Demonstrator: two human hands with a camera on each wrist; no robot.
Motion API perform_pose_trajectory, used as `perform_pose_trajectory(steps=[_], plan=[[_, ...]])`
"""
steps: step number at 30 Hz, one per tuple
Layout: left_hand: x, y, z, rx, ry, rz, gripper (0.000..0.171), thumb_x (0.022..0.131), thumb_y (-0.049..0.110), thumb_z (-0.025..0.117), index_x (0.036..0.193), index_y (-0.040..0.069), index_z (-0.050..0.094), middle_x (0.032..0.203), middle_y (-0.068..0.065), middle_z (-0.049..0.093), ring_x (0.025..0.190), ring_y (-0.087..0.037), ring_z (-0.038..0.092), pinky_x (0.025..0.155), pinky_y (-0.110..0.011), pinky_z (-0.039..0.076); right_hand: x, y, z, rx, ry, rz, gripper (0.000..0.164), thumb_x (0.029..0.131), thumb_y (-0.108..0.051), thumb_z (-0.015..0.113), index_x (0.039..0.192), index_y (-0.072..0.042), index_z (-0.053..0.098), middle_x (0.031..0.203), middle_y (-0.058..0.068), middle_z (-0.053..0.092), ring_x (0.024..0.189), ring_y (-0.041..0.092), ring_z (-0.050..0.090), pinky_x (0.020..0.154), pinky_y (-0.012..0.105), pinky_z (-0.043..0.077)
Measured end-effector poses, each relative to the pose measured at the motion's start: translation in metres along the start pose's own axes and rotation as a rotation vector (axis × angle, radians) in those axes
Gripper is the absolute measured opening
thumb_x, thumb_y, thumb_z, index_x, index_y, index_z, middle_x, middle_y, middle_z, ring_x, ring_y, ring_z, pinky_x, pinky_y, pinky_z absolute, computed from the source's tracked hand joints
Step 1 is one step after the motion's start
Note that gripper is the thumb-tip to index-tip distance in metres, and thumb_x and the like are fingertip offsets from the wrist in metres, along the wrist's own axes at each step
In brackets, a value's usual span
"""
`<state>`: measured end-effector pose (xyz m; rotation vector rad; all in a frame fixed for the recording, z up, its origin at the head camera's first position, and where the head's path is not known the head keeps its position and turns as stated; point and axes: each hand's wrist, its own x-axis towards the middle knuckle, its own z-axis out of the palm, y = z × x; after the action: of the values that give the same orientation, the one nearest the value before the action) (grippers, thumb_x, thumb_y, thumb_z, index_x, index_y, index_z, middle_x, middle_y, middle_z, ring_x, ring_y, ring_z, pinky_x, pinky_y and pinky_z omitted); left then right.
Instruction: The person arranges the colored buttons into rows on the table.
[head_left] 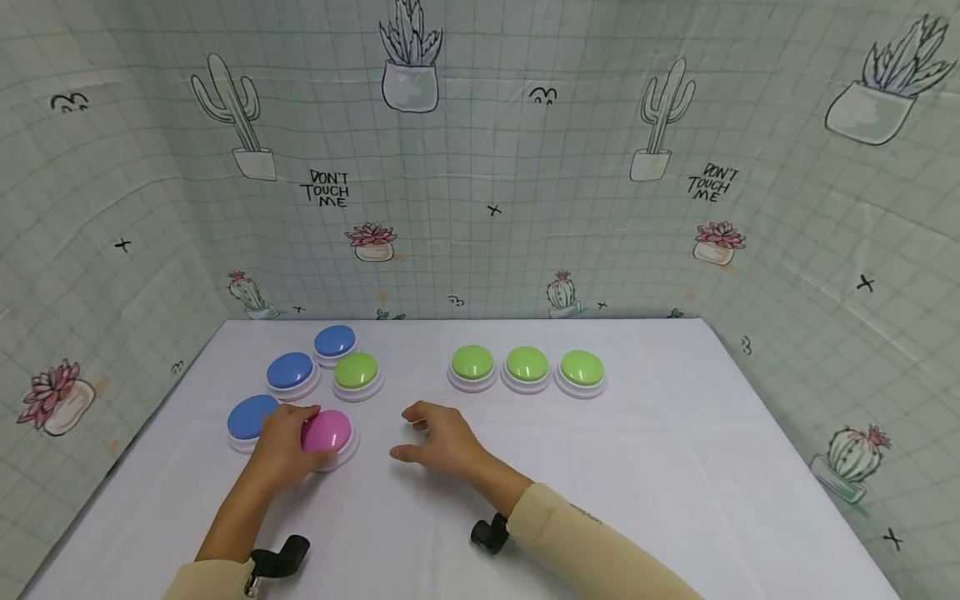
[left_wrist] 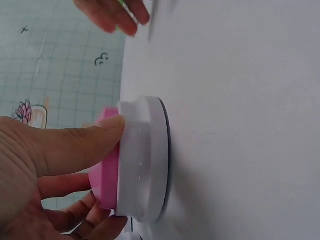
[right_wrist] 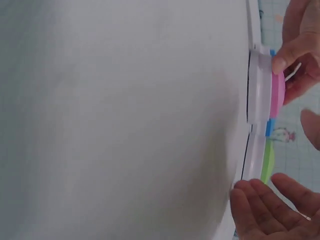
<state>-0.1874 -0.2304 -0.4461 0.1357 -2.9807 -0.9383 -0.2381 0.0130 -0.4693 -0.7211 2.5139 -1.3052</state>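
Observation:
My left hand (head_left: 281,450) holds a pink push button (head_left: 330,431) with a round white base, gripping it from its left side. In the left wrist view the thumb lies at the seam between the pink dome (left_wrist: 106,175) and the white base, with the other fingers round the far side. The base sits right at the white table surface. To the right of it, my right hand (head_left: 446,442) hovers over the table with thumb and fingers spread apart, nothing between them. Three blue buttons (head_left: 290,370) stand left of and behind the pink one, and a green button (head_left: 356,371) behind it.
Three more green buttons (head_left: 527,364) stand in a row toward the back, right of centre. The white table (head_left: 637,483) meets a hanging cloth (head_left: 480,167) printed with cacti at the back and sides. A black camera mount (head_left: 281,557) sticks out from the left wrist.

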Motion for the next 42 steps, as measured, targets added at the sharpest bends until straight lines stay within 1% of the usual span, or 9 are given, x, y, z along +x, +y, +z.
perform_pose_trajectory(steps=[5, 13, 16, 19, 23, 28, 30, 36, 42], plan=[[-0.002, 0.006, 0.006, -0.030, -0.012, -0.006, 0.076, 0.079, 0.002, 0.090, 0.142, -0.016, 0.051, 0.132, -0.036, 0.050, 0.125, -0.054, 0.048, 0.102, -0.065, 0.052, 0.001, -0.002, 0.001, -0.040, -0.088, 0.009, 0.062, 0.086, -0.022, 0.089, 0.138, -0.001, 0.064, 0.133, 0.013, 0.069, 0.124, 0.028, 0.064, 0.107, 0.034, 0.052], [-0.002, 0.005, 0.011, -0.052, -0.077, 0.005, 0.074, 0.078, 0.004, 0.092, 0.139, -0.015, 0.053, 0.125, -0.030, 0.055, 0.119, -0.048, 0.057, 0.101, -0.061, 0.054, 0.005, -0.006, 0.008, -0.133, -0.108, 0.000, 0.066, 0.084, -0.021, 0.091, 0.141, -0.004, 0.064, 0.134, 0.010, 0.069, 0.125, 0.021, 0.063, 0.108, 0.028, 0.051], [-0.006, 0.002, 0.013, -0.054, -0.098, -0.002, 0.073, 0.076, 0.007, 0.094, 0.136, -0.014, 0.057, 0.120, -0.025, 0.059, 0.112, -0.043, 0.062, 0.099, -0.057, 0.057, 0.006, -0.009, 0.013, -0.169, -0.124, 0.003, 0.066, 0.083, -0.021, 0.092, 0.141, -0.004, 0.064, 0.134, 0.009, 0.069, 0.125, 0.019, 0.063, 0.108, 0.027, 0.051], [-0.013, -0.001, 0.016, -0.077, -0.102, 0.015, 0.072, 0.074, 0.006, 0.096, 0.134, -0.013, 0.060, 0.114, -0.018, 0.062, 0.106, -0.035, 0.063, 0.097, -0.054, 0.058, 0.006, -0.010, 0.019, -0.181, -0.128, -0.009, 0.065, 0.083, -0.020, 0.092, 0.140, -0.003, 0.065, 0.132, 0.009, 0.070, 0.123, 0.019, 0.064, 0.106, 0.027, 0.052], [-0.019, 0.003, 0.023, -0.114, -0.106, 0.042, 0.072, 0.070, 0.004, 0.098, 0.133, -0.006, 0.065, 0.111, -0.012, 0.061, 0.105, -0.029, 0.063, 0.096, -0.051, 0.060, 0.004, -0.010, 0.023, -0.180, -0.124, -0.033, 0.060, 0.081, -0.017, 0.093, 0.134, -0.002, 0.068, 0.125, 0.006, 0.072, 0.115, 0.014, 0.065, 0.100, 0.022, 0.053], [-0.019, 0.010, 0.029, -0.165, -0.117, 0.028, 0.073, 0.068, 0.007, 0.099, 0.134, 0.002, 0.068, 0.121, -0.014, 0.059, 0.114, -0.035, 0.063, 0.098, -0.051, 0.059, 0.000, -0.009, 0.019, -0.177, -0.113, -0.055, 0.055, 0.078, -0.015, 0.095, 0.128, -0.005, 0.071, 0.119, 0.001, 0.074, 0.109, 0.008, 0.064, 0.098, 0.021, 0.053], [-0.020, 0.010, 0.030, -0.199, -0.122, 0.012, 0.074, 0.069, 0.007, 0.099, 0.135, 0.004, 0.067, 0.126, -0.014, 0.061, 0.118, -0.036, 0.063, 0.099, -0.051, 0.058, 0.000, -0.009, 0.016, -0.178, -0.108, -0.069, 0.055, 0.077, -0.015, 0.095, 0.126, -0.006, 0.071, 0.118, 0.000, 0.075, 0.109, 0.007, 0.064, 0.099, 0.021, 0.052], [-0.021, 0.008, 0.031, -0.251, -0.118, -0.014, 0.076, 0.071, 0.010, 0.099, 0.138, 0.002, 0.064, 0.127, -0.016, 0.070, 0.119, -0.036, 0.065, 0.099, -0.045, 0.059, 0.002, -0.008, 0.013, -0.186, -0.103, -0.087, 0.053, 0.077, -0.015, 0.096, 0.124, -0.007, 0.073, 0.115, -0.002, 0.076, 0.105, 0.005, 0.064, 0.097, 0.019, 0.052], [-0.020, 0.008, 0.034, -0.255, -0.081, -0.074, 0.070, 0.071, 0.011, 0.099, 0.133, 0.002, 0.068, 0.124, -0.017, 0.072, 0.119, -0.036, 0.065, 0.096, -0.041, 0.061, 0.003, -0.008, 0.011, -0.177, -0.095, -0.047, 0.053, 0.077, -0.016, 0.096, 0.124, -0.010, 0.074, 0.113, -0.004, 0.075, 0.103, 0.003, 0.062, 0.094, 0.018, 0.052]])
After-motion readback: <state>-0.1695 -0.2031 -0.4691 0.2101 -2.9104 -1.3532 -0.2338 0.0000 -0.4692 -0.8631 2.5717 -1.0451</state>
